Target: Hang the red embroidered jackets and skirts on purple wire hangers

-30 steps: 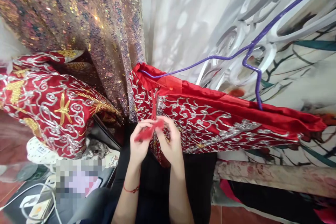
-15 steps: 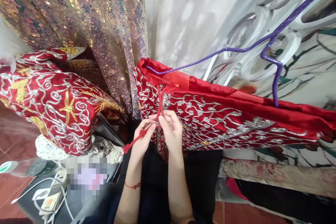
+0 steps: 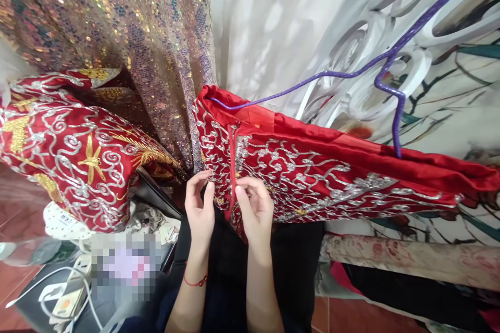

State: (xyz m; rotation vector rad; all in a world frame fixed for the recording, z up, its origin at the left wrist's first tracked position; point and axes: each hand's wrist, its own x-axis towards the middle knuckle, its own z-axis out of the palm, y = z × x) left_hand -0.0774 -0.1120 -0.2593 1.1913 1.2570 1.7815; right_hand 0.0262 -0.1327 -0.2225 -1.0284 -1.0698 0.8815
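A red garment [image 3: 308,171] with silver vine embroidery hangs in front of me from a purple hanger [image 3: 336,74]. From its upper edge a red cord [image 3: 233,158] drops down between my hands. My left hand [image 3: 201,205] is left of the cord, thumb and curled fingers a little apart, with nothing visible between them. My right hand [image 3: 255,208] is close on the cord's right side, its thumb and forefinger slightly parted at the cord. Whether those fingertips touch the cord, I cannot tell. The cord's lower end is partly lost against the embroidery.
Another red embroidered garment [image 3: 78,156] is draped at the left, under a sequinned curtain-like cloth [image 3: 156,26]. A power strip [image 3: 72,291] with white cables and a clear bottle [image 3: 39,251] are at lower left. A rolled patterned fabric [image 3: 410,260] lies at right.
Earlier both hands were together on the red cord, its tasselled end sticking out to the left. Now the hands have separated, and the cord hangs down between them.
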